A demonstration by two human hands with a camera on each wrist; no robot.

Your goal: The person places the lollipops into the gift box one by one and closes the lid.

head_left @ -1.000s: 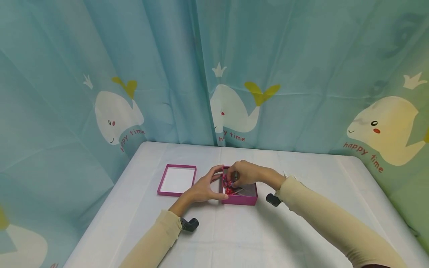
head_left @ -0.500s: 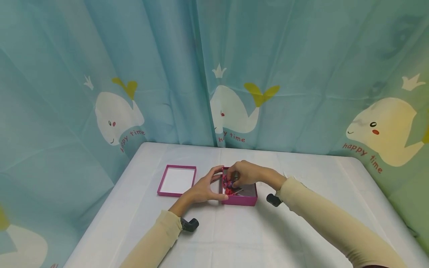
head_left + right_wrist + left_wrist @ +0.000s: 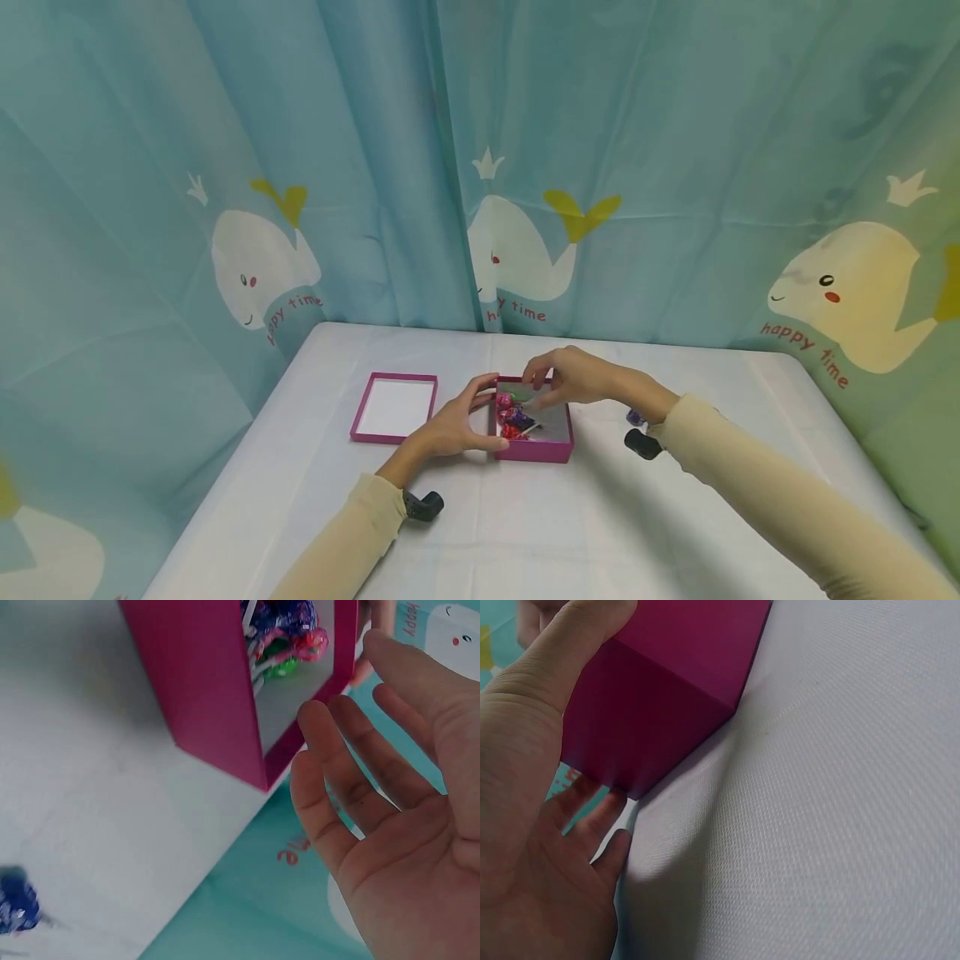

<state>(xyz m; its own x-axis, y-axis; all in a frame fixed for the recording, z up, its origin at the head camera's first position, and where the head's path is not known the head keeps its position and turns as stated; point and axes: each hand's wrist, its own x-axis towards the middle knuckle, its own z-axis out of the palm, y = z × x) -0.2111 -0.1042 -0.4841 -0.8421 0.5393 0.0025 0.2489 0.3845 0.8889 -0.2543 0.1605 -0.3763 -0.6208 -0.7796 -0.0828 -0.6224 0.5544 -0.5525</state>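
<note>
A magenta box [image 3: 534, 452] stands on the white table with its top uncovered. Several wrapped lollipops [image 3: 513, 415] lie at its left end, in red, blue and pink wrappers; a green one [image 3: 283, 668] shows in the right wrist view. My left hand [image 3: 447, 427] holds the left end of the box, thumb at the front and fingers towards the back. Over the right part of the box is my right hand [image 3: 576, 377], its fingers relaxed and slightly bent, with nothing visible in its grasp. A blue-wrapped lollipop [image 3: 16, 904] lies on the table, partly hidden by my right wrist in the head view.
The box lid [image 3: 393, 405] lies left of the box, white inside and magenta-rimmed. A pale blue curtain [image 3: 675, 150] with whale prints hangs behind the table [image 3: 480, 533].
My right hand has let go of a lollipop in the box and moved up and right. More lollipops show now, and the blue one near my wrist has come into sight. The left hand stays put.
</note>
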